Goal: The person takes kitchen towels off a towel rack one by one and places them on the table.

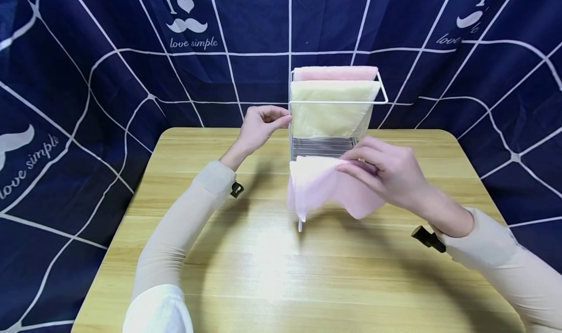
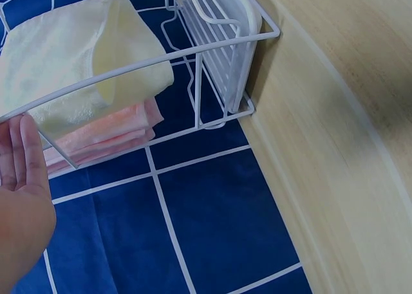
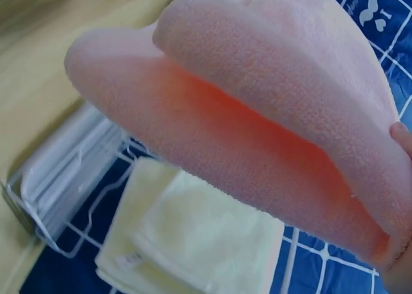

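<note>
A white wire rack stands on the table. My left hand pinches its left side wire with thumb and fingers. My right hand pinches the right upper edge of a pale pink towel at the front of the rack. In the right wrist view this pink towel is folded, its layers gaping apart. Behind it, a folded pale yellow towel hangs on the rack. Another pink towel hangs at the back, also seen below the yellow one in the left wrist view.
The rack's slatted base lies against the light wooden table. Navy cloth with white grid lines surrounds the table at the back and sides. A strap end sticks out from the right wrist.
</note>
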Demonstrator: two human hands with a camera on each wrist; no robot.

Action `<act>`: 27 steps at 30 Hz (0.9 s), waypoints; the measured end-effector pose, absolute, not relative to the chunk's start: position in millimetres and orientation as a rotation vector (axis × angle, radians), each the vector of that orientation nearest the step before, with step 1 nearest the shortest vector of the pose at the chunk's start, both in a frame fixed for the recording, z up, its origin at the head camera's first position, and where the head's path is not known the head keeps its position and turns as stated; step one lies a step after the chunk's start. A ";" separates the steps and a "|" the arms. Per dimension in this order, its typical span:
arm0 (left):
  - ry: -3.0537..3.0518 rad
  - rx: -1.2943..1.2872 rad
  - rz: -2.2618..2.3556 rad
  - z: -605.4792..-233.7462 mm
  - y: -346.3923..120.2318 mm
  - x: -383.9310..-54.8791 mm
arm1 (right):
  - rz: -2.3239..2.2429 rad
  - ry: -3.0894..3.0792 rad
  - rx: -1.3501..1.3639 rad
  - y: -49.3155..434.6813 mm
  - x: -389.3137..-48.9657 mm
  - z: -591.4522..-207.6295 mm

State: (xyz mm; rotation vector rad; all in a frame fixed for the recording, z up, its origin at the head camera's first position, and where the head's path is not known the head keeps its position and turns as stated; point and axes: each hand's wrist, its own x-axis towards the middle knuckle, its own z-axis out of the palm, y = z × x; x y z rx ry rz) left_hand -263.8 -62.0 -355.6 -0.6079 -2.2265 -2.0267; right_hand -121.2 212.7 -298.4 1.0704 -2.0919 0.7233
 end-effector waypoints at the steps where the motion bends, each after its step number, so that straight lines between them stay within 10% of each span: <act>1: -2.229 -0.604 -2.027 -355.3 -61.8 -263.7 | 0.734 -2.096 1.072 211.6 -120.3 -301.3; 27: -2.237 -0.582 -2.035 -355.5 -61.6 -262.8 | 0.907 -2.213 1.180 179.0 -95.3 -352.7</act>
